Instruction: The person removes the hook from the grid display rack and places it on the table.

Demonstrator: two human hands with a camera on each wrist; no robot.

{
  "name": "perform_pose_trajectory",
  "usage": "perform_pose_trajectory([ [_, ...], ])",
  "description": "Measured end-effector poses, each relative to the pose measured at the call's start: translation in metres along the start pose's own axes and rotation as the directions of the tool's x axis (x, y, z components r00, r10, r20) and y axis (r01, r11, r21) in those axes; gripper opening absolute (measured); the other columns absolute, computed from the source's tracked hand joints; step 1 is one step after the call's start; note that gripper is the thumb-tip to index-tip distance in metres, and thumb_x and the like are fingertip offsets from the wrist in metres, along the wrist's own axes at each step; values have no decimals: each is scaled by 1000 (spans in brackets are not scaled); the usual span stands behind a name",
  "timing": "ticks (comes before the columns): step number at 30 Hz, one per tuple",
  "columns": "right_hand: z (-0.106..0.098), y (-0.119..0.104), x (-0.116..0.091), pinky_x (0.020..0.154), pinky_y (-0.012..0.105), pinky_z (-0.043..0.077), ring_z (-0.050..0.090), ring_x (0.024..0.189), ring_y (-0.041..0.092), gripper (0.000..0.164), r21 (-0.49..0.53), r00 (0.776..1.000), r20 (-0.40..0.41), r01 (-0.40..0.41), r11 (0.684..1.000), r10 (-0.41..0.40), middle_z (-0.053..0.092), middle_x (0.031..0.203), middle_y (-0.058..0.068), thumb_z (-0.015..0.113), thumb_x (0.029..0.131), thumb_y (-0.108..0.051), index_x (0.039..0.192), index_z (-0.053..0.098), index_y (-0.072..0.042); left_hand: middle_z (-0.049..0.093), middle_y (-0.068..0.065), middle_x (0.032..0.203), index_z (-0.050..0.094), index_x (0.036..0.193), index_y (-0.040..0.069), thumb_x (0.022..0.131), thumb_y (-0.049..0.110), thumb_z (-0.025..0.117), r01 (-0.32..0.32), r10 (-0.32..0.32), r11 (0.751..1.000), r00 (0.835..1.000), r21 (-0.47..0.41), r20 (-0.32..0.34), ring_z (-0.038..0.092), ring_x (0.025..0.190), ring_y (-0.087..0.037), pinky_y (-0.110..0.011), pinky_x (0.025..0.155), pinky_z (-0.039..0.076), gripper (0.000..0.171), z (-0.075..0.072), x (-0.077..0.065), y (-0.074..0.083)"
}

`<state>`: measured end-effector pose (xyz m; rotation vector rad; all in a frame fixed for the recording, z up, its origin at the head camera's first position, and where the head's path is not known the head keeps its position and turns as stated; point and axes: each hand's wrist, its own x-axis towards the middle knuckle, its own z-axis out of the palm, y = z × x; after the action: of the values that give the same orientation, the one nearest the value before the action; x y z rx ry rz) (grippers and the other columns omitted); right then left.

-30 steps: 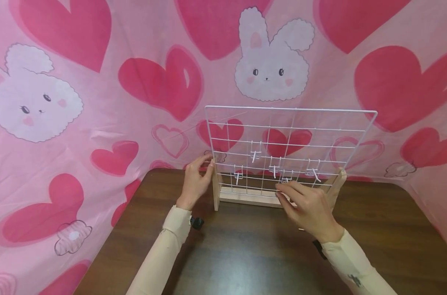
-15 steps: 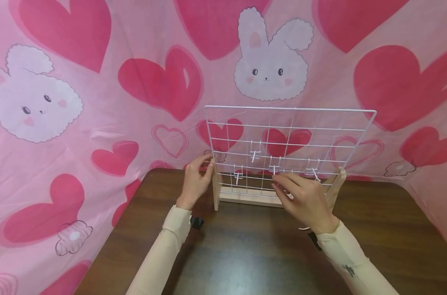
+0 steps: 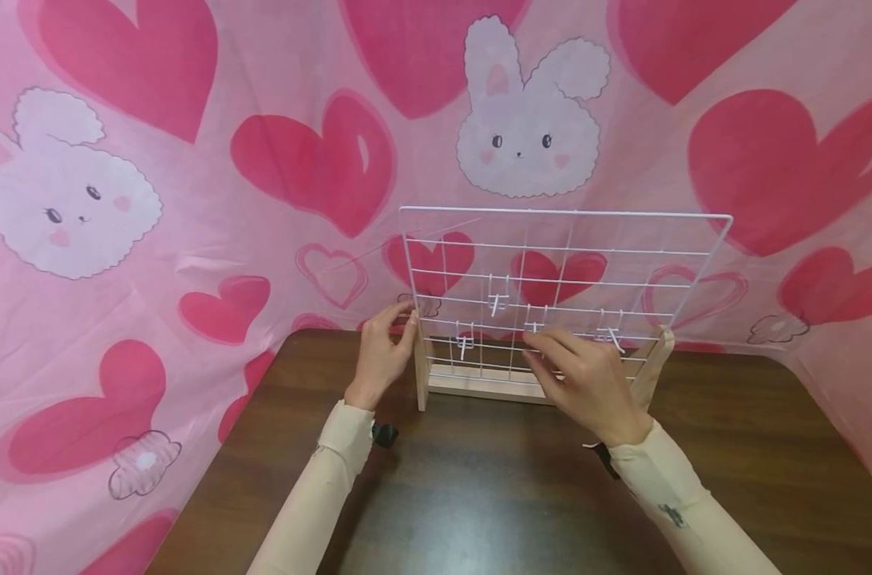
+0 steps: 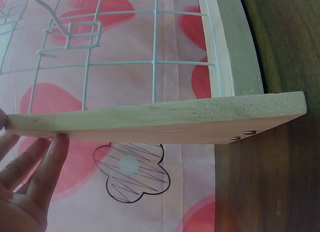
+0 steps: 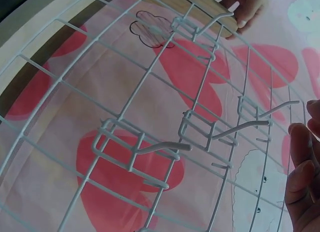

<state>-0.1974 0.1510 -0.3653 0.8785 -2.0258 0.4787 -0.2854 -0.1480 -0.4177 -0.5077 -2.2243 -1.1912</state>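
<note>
A white wire grid panel (image 3: 565, 247) stands upright in a pale wooden stand on the table. My left hand (image 3: 384, 351) grips the top of the stand's left wooden side piece (image 4: 150, 119), thumb and fingers on opposite faces. Several white wire hooks hang on the grid: an upper hook (image 3: 497, 302), a left hook (image 3: 465, 342) and a right hook (image 3: 610, 335). My right hand (image 3: 587, 379) is in front of the grid, its fingertips close by a middle hook (image 3: 534, 327). In the right wrist view its fingers (image 5: 301, 177) are loosely bent, apart from the hooks, nothing visible between them.
The dark brown wooden table (image 3: 450, 495) extends in front of the stand. A small white piece (image 3: 592, 446) lies on it, partly hidden by the right wrist. Pink heart-and-rabbit cloth (image 3: 299, 48) hangs behind. The stand's right side piece (image 3: 655, 363) is partly covered by my right hand.
My right hand has moved a little left and up along the grid, from a lower hook to the middle hook. The left hand and the stand have stayed in place.
</note>
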Motion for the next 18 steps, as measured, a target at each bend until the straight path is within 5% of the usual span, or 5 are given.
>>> perform_pose_trajectory([
  [11, 2, -1, 13, 54, 30, 55, 71, 70, 19, 36, 8, 1000, 13, 12, 1000, -12, 74, 92, 6, 51, 97, -38, 104, 73, -10, 72, -10, 106, 67, 117, 5, 92, 16, 60, -18, 18, 1000, 1000, 5, -5, 72, 83, -20, -31, 67, 61, 27, 0, 0, -1],
  [18, 4, 0, 18, 58, 32, 58, 71, 72, 21, 26, -1, 1000, 31, 3, 1000, -3, 74, 95, 7, 71, 82, -20, 105, 72, -9, 73, -10, 105, 68, 116, 7, 92, 15, 60, -17, 16, 1000, 1000, -7, -8, 72, 83, -21, -33, 67, 61, 27, 0, 0, 0],
])
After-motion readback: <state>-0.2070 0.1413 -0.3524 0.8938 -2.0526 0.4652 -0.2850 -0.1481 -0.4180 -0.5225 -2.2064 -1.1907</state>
